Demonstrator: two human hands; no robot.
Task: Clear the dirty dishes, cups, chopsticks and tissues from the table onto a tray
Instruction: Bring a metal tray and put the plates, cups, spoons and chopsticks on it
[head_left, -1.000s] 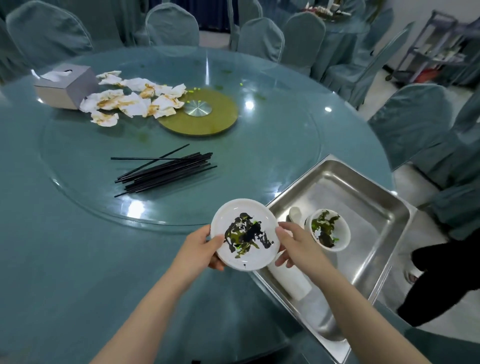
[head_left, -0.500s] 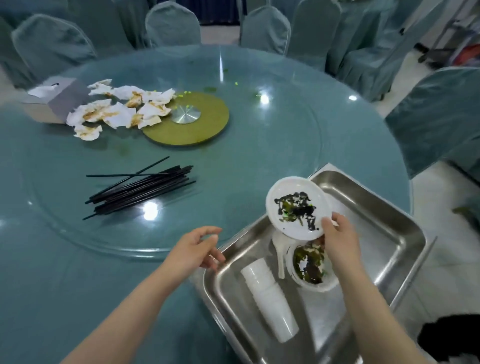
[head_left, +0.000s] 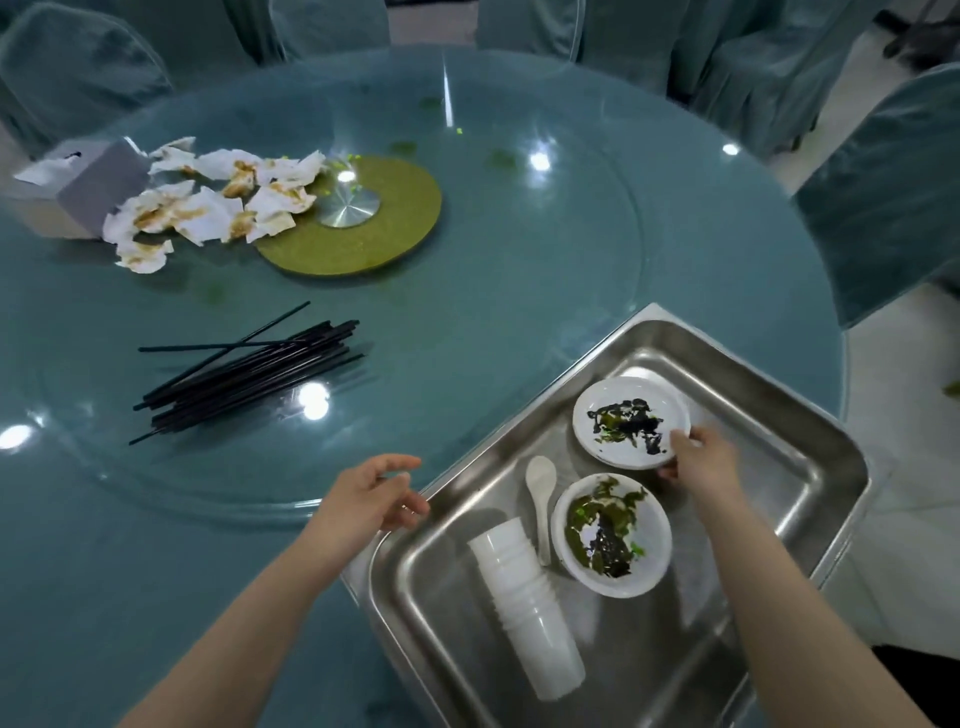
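Note:
A steel tray (head_left: 810, 431) sits at the table's right front edge. Inside it lie a stack of white cups (head_left: 524, 608) on its side, a white spoon (head_left: 540, 478) and a white bowl (head_left: 613, 535) with dark green leftovers. My right hand (head_left: 701, 457) pinches the rim of a small dirty white plate (head_left: 631, 421) low in the tray's far part. My left hand (head_left: 371, 491) hovers with loosely curled fingers, holding nothing, by the tray's left corner. Several black chopsticks (head_left: 244, 374) lie in a bundle on the glass turntable. Stained crumpled tissues (head_left: 208, 208) are piled at the far left.
A grey tissue box (head_left: 88, 187) stands left of the tissues. A gold disc with a metal hub (head_left: 363, 218) marks the centre of the glass turntable (head_left: 519, 260). Covered chairs (head_left: 883, 197) ring the round table. The floor shows to the right of the tray.
My left hand let go of the plate and stayed by the tray's corner. My right hand carried the plate over the tray and lowered it into the far part.

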